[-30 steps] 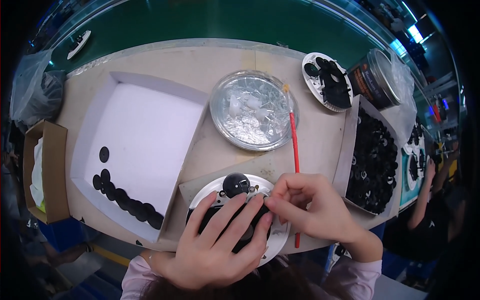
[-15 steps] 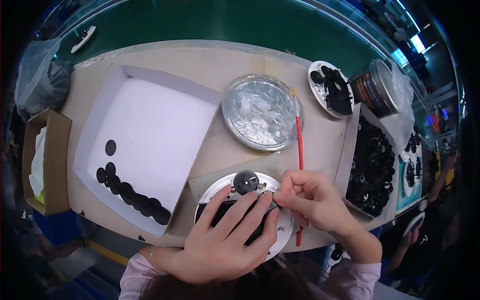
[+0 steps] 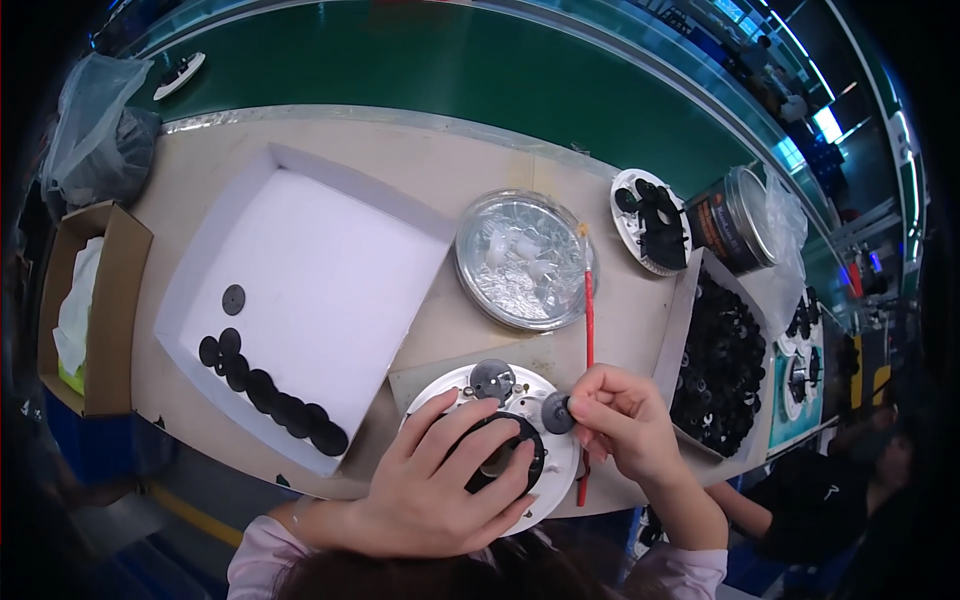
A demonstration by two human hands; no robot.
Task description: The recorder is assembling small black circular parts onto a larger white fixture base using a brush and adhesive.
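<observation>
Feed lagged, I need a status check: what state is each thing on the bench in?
Left hand: pressing on round white assembly.
Right hand: pinching small dark disc.
White tray: row of black discs along its near wall.
Foil dish: uncovered.
Red brush: lying flat.

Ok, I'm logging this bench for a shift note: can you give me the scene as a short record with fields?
left hand: left hand lies spread over a black ring part on the round white fixture
right hand: right hand pinches a small dark disc at the fixture's right edge
beside right hand: red brush lying on the table
white tray: white tray with a row of black discs near its lower left edge
centre: foil-lined dish
right: tray of black parts, metal can
</observation>
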